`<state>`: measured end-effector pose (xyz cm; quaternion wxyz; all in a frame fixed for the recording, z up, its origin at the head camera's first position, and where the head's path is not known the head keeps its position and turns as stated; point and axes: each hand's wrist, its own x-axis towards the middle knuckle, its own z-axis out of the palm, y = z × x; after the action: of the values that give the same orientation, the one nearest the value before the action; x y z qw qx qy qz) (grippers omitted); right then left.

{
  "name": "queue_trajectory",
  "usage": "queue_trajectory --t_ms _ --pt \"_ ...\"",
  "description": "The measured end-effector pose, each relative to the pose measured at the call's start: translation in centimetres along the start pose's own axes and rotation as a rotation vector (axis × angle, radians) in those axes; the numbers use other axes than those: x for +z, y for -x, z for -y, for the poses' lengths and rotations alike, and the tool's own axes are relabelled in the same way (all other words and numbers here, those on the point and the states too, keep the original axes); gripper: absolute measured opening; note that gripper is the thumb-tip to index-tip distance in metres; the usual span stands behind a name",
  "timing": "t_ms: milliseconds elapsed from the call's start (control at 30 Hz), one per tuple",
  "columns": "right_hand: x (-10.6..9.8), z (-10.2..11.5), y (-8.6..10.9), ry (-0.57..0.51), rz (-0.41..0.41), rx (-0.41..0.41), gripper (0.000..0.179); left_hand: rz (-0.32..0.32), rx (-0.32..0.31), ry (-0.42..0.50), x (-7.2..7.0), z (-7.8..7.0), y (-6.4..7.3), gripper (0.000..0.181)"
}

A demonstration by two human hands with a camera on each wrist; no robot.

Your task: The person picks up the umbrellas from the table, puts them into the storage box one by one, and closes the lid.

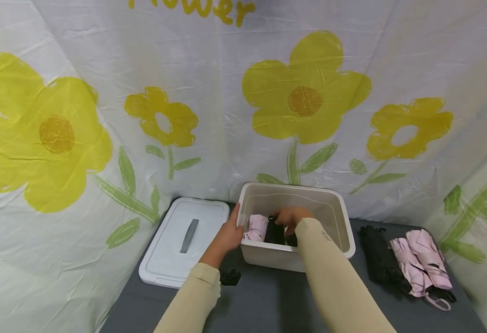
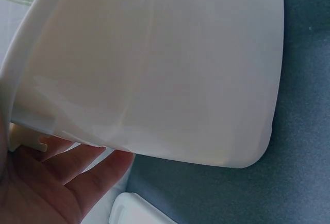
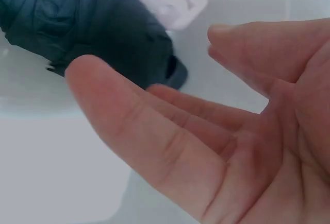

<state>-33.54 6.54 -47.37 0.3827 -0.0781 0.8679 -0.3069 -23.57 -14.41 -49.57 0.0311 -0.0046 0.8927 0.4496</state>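
A pale storage bin stands against the flowered curtain. My left hand grips its left side at the rim; in the left wrist view, the fingers lie along the outer wall. Inside the bin, a folded pink umbrella lies at the left, beside a folded black umbrella. Another dark thing shows partly beneath my right hand. That hand reaches into the bin, its fingers spread with nothing between them in the right wrist view, near the dark umbrella.
A white lid with a grey handle lies left of the bin. To the right are a black umbrella and two pink umbrellas, with another dark item partly under them. A small black object peeks out beside my left sleeve.
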Motion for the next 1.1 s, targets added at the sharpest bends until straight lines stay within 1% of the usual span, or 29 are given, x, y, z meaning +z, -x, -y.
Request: queue_trajectory --t_ms 33,267,467,567,633,700,867,933,1100 --pt "-0.2 0.1 0.1 -0.020 0.003 -0.005 0.052 0.004 -0.005 -0.001 0.0 0.0 0.0 0.070" --pt "-1.4 1.4 1.8 0.059 0.029 -0.039 0.044 0.008 -0.011 -0.001 -0.1 0.4 0.0 0.070" --pt "-2.2 2.0 2.8 0.114 0.017 -0.069 0.043 -0.003 -0.018 0.004 -0.2 0.5 0.1 0.069" --pt "-2.6 2.4 3.5 0.113 0.022 -0.079 0.043 -0.008 -0.030 0.019 -0.2 0.5 0.0 0.069" --pt "-2.8 2.6 4.0 0.116 0.021 -0.089 0.044 -0.011 -0.026 0.022 -0.1 0.6 -0.1 0.068" --pt "-2.9 2.6 4.6 0.125 0.010 -0.101 0.043 -0.015 -0.027 0.024 -0.1 0.6 -0.1 0.067" --pt "-3.3 2.4 6.4 0.197 -0.053 -0.168 0.041 -0.022 -0.033 0.041 0.1 0.6 -0.2 0.064" --pt "-3.4 2.2 7.1 0.231 -0.082 -0.200 0.041 -0.020 -0.037 0.064 0.1 0.5 -0.2 0.063" --pt "-3.9 1.3 8.7 0.333 -0.141 -0.284 0.038 -0.024 -0.014 0.130 0.3 0.3 -0.3 0.062"
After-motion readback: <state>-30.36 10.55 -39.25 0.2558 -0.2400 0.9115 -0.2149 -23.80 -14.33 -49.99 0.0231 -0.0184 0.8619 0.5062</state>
